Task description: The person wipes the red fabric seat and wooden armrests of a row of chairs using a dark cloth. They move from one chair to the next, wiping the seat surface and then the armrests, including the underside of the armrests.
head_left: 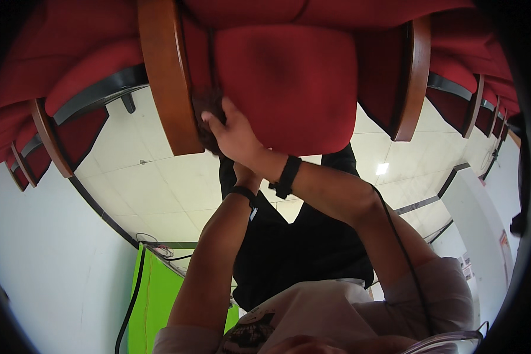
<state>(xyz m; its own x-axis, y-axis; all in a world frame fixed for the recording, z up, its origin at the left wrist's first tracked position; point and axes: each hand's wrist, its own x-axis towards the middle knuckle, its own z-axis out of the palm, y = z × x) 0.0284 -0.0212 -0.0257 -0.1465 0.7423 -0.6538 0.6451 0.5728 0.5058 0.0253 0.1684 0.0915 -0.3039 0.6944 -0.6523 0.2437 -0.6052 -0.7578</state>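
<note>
My right hand is closed around a dark brown cloth. It presses the cloth against the red inner side panel of a chair, just beside the wooden armrest. The red padded seat lies right of the hand, with a darker patch near its back. Under my right wrist, my left hand reaches up below the seat's front left corner. Its fingers are hidden behind the right forearm and the seat edge. Black bands circle both wrists.
Another wooden armrest bounds the seat on the right. Red chairs continue in a row to both sides. Pale floor tiles lie below. A green panel with cables stands at lower left. A thin black cable runs along my right arm.
</note>
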